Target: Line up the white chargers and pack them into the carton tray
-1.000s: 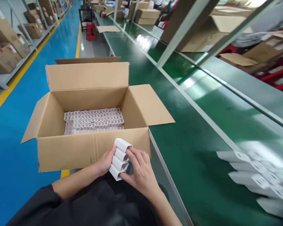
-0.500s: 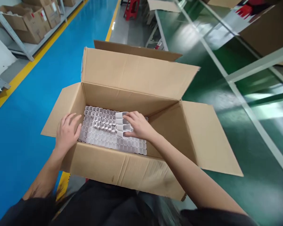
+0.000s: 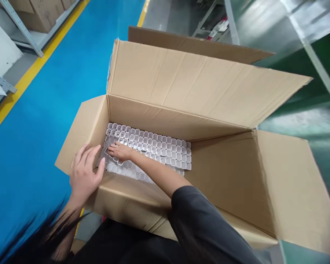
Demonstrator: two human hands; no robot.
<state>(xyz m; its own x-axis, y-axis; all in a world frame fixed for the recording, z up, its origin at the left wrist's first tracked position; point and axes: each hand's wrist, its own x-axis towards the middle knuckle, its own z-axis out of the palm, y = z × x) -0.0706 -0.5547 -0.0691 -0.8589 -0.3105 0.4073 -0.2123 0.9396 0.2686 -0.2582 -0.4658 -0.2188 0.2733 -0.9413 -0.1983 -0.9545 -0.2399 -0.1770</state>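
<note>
A large open cardboard box stands in front of me. Its left part holds rows of small clear square plastic cups, packed mouth up over a lower layer. My right hand reaches deep into the left end, its fingers closed over a short row of cups at the front left of the upper layer. Its palm hides part of that row. My left hand is at the box's front left corner, fingers apart and holding nothing; contact with the cardboard cannot be made out.
The box flaps stand open: one leans up at the back, others fold outward at the left and right. Metal shelving with cartons lines the blue floor. A metal-framed table stands behind the box.
My right hand has moved from the middle of the cups to the left end, carrying a row of cups down. Rows now fill the middle. The view has come closer to the box.
</note>
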